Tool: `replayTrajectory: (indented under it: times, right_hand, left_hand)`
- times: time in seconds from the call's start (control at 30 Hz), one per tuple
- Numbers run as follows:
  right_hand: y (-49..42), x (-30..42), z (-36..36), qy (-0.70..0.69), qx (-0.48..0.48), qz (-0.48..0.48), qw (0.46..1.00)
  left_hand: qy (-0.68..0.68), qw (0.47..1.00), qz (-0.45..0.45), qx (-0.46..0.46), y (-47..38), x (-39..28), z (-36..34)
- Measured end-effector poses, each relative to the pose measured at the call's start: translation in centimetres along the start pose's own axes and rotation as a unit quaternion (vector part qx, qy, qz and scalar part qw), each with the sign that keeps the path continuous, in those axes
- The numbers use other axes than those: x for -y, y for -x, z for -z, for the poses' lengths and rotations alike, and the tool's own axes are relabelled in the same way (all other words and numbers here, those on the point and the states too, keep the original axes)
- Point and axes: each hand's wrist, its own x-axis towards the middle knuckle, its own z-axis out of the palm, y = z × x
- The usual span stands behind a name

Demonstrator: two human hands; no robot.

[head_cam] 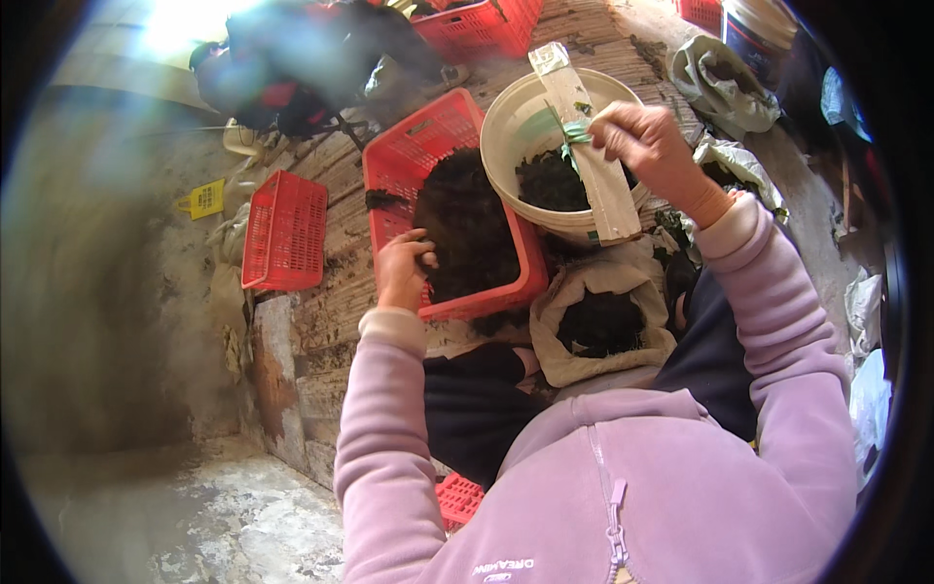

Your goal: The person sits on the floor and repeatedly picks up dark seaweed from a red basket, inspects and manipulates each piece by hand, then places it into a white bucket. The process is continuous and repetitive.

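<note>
My left hand [407, 264] is at the near left rim of a red plastic crate [536, 252], its fingers curled over dark, leafy material [467, 219]. Above a white plastic bucket [503, 109], my right hand [642, 146] has its fingers pinched beside a green tie [576, 131] on a board [606, 182]; whether it grips the tie is unclear. That board lies across the bucket's rim, and thin strands stick up by the tie. Dark leafy matter also lies in the bucket. An open cloth sack [547, 350] with dark contents stands between my legs.
A smaller red crate [284, 233] stands to the left, near a yellow tag [203, 199]. Another red crate [474, 29] is at the top, beside a person in dark clothing [292, 80]. Open sacks [719, 80] and a bucket [759, 33] stand at the upper right.
</note>
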Motion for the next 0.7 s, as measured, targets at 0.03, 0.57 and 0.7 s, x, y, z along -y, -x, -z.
replayTrajectory:
  times: [0.03, 0.57, 0.7]
  right_hand:
    - [0.2, 0.0, -0.3, 0.026, 0.04, 0.005, 0.999]
    - [2.2, -1.0, -4.6, 0.063, 0.2, -0.021, 0.977]
    - [1.4, 0.3, -6.6, -0.103, 0.157, -0.011, 0.982]
  left_hand:
    - [0.097, 0.981, 0.168, 0.018, 0.0, -0.1, 0.1]
    - [0.237, 0.945, -0.018, 0.226, 2.0, -13.6, 4.0]
    - [0.26, 0.93, -0.091, 0.245, 4.1, -19.1, 2.7]
